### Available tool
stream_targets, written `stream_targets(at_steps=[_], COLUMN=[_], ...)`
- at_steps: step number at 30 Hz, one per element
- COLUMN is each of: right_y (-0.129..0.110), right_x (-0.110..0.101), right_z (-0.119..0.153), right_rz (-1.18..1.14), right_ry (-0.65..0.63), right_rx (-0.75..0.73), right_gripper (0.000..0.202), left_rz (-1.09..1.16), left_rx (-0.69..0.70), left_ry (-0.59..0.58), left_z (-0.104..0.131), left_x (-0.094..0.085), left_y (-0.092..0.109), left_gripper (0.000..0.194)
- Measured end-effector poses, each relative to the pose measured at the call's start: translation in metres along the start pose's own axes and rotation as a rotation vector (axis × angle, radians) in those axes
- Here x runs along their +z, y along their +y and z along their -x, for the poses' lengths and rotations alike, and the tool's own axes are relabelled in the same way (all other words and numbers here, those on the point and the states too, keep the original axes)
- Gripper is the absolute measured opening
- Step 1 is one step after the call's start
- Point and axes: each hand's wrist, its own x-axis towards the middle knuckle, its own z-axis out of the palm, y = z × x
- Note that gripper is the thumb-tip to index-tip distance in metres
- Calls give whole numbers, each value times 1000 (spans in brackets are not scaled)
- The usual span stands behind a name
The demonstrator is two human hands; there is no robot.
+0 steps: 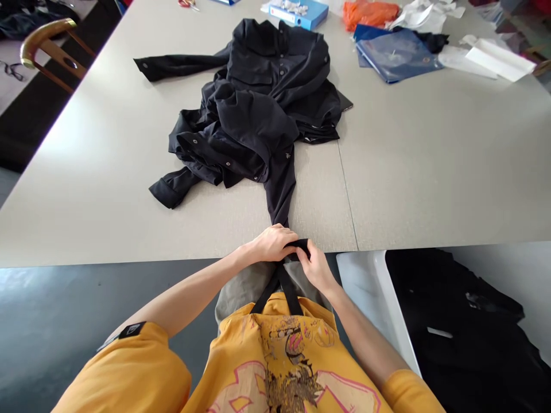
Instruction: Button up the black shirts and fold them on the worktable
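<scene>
A black jacket [253, 126] with snap buttons lies bunched on the table [206, 223], one sleeve stretched toward me over the front edge. My left hand [275, 243] is closed on the end of that sleeve. Beside it, my right hand [316, 267] pinches the other side of the same dark cuff [300, 245]. Both hands are at the table's edge, close to my body. Behind the bunched part, more black garment with a collar and a chest pocket [252, 74] spreads out; where one piece ends and another begins, I cannot tell.
Blue plastic folders [398, 54], an orange bag [369, 14] and white papers [499, 59] lie at the back right. A blue box file [301, 12] is at the back. Below the edge on the right, a white bin [383, 287] holds black cloth. A wooden chair [51, 49] stands at the left.
</scene>
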Motion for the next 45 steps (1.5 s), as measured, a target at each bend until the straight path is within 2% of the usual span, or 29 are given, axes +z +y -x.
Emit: stream_targets(at_steps=[3, 6, 9, 11, 13, 16, 19, 22, 24, 26, 29, 31, 34, 37, 40, 42, 45], right_y=[6, 13, 18, 20, 20, 15, 9, 10, 15, 22, 29, 30, 31, 37, 44, 47, 49], right_x=[-6, -11, -14, -17, -24, -41, -58, -67, -63, -50, -21, 0, 23, 34, 35, 33, 29], right_z=[-12, -24, -32, -34, -34, -32, -31, -32, -34, -37, -47, -56, -69, -76, -77, -75, -72], right_rz=[-108, -328, -517, -576, -571, -491, -372, -264, -282, -399, -637, -736, -754, -714, -713, -728, -769], right_ry=[-87, -177, -197, -154, -89, -5, 71, 153, 195, 212, 160, 111, 59, 43, 35, 26, 7], right_rx=[34, 79, 174, 220, 218, 149, 65, 27, 34, 70, 157, 230, 312, 342, 366, 374, 368], right_gripper=[33, 37, 38, 39, 40, 42, 41, 40, 40, 40, 41, 43, 43, 43, 45, 46, 48], left_rz=[67, 152, 229, 293, 398, 485, 315, 92, -9, -112, -290, -382, -475, -383, -182, -109, -33], left_rx=[-68, -112, -149, -170, -166, -131, -114, -150, -173, -202, -344, -461, -478, -326, -228, -237, -240], left_ry=[-43, -56, -42, -42, -68, -76, -35, -19, 29, 129, 280, 310, 279, 257, 223, 217, 244], left_z=[-4, -10, -17, -21, -25, -32, -42, -48, -44, -34, -14, -1, 11, 13, 7, 2, -5], left_x=[0, 0, -1, -6, -11, -17, -17, -20, -29, -42, -59, -63, -54, -31, -5, 8, 20], left_y=[-6, -9, -9, -10, -17, -37, -58, -63, -58, -51, -45, -44, -43, -38, -31, -30, -34], left_gripper=[21, 25, 28, 29, 38, 36, 34, 26, 23, 22, 20, 17, 15, 19, 19, 20, 11])
